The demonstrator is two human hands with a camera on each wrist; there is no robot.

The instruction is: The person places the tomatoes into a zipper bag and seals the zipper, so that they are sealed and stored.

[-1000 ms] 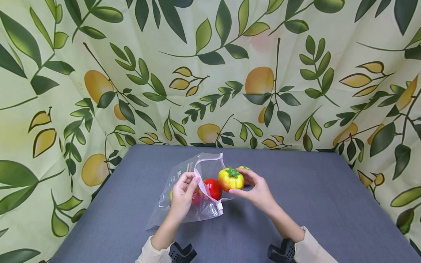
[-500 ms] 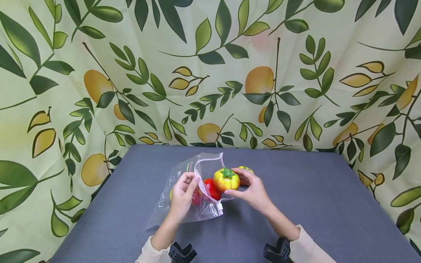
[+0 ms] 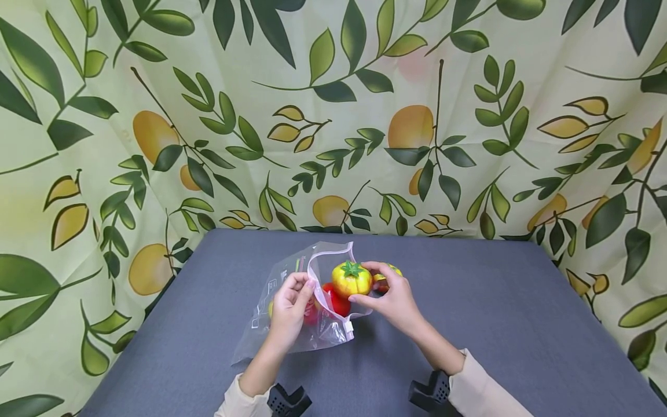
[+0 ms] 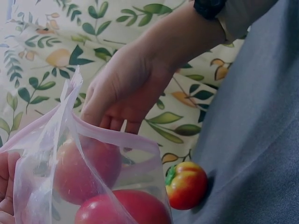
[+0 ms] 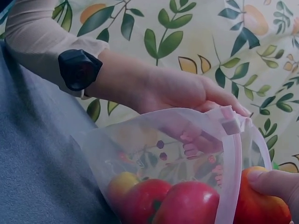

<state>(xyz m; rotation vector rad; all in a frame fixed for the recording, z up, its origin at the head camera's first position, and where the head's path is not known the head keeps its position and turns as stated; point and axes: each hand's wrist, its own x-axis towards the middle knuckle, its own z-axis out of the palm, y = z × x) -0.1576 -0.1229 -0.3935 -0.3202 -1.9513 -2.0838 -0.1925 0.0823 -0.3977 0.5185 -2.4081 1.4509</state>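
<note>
My left hand pinches the pink-edged rim of a clear zip bag and holds its mouth open to the right. My right hand grips a yellow-and-red tomato with a green leafy top, thumb below and fingers behind. This tomato is right in the bag's mouth, overlapping a red tomato inside. Through the plastic, the right wrist view shows red tomatoes and a yellowish round fruit. Another yellow-red tomato lies on the table behind my right hand.
The bag lies on a grey cloth-covered table. A white slider is at the front end of the bag's zip. Leaf-patterned fabric hangs behind the table and at both sides.
My right hand has moved left with the yellow-red tomato, bringing it further over the bag's mouth. More of the tomato on the table shows. My left hand and the bag have stayed put.
</note>
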